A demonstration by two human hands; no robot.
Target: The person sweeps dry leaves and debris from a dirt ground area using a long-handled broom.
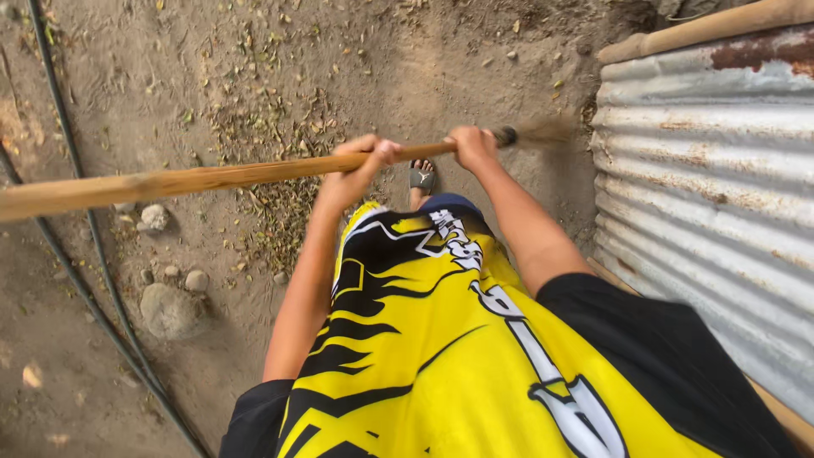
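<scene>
Evidently, a long wooden broom handle (195, 180) is gripped by both hands at frame centre: the left hand (360, 165) is closed around it, the right hand (471, 146) nearer the bristles (547, 132), which are blurred, probably mid-sweep, against the corrugated metal sheet (704, 170) at right, where scattered leaf litter (271, 127) is gathered on the dirt.

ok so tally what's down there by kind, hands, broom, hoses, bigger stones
hands on the handle: 2, left hand, right hand
broom: 1
black hoses: 2
bigger stones: 3
corrugated metal sheet: 1
total: 9
</scene>
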